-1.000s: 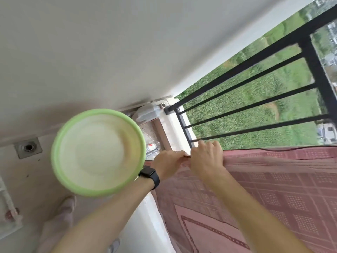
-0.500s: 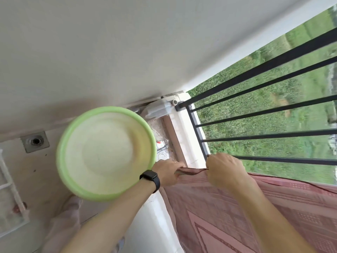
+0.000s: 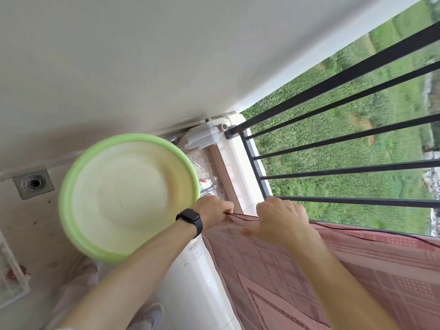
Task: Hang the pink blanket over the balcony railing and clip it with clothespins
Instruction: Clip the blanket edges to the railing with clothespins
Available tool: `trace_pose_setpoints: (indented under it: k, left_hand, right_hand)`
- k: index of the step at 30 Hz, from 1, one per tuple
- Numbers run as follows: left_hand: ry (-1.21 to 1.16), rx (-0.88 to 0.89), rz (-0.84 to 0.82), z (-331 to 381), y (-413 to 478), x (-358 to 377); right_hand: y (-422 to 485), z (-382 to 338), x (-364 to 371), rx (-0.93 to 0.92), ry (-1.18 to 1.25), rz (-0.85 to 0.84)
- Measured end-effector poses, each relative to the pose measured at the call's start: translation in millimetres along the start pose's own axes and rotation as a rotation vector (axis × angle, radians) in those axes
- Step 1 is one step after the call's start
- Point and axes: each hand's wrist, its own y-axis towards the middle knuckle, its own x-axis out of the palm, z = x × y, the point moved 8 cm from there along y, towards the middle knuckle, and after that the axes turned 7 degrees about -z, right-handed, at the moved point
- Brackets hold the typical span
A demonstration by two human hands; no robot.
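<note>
2 hands (image 3: 250, 217) seemingly gripping pink blanket (image 3: 309, 282)

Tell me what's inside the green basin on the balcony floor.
The green basin looks empty: only its pale, slightly stained bottom shows. The left forearm with the black watch crosses its near right rim, hiding a small strip there.

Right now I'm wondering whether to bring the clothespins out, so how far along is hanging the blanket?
Done: the pink blanket already lies draped over the black railing.
In hand: the left hand pinches its corner edge and the right hand presses the edge down beside it, near the railing's end.
Left: clipping. No clothespins show on the blanket or in either hand, so bring them.
</note>
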Motion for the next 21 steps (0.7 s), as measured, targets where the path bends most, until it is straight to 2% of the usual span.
trace_pose_setpoints:
  k: [5, 8, 11, 15, 18, 21]
  left_hand:
    - [-0.075, 0.039, 0.025, 0, 7, -1]
    - [-0.15, 0.036, 0.073, -10, 1, 16]
    - [-0.047, 0.057, 0.077, -23, 1, 28]
    - [-0.08, -0.035, 0.039, -39, 3, 31]
    - [-0.056, -0.058, 0.055, -39, 4, 33]
    - [0.034, -0.026, 0.061, -34, 4, 36]
  right_hand:
    - [43, -23, 14, -0.021, -0.134, -0.062]
    - [61, -36, 20, -0.068, -0.093, -0.042]
    - [70, -41, 16, -0.097, -0.03, 0.021]
    - [75, -34, 25, -0.093, 0.059, 0.052]
    - [77, -27, 25, -0.054, 0.204, 0.109]
    - [83, -17, 2, 0.009, 0.512, 0.219]
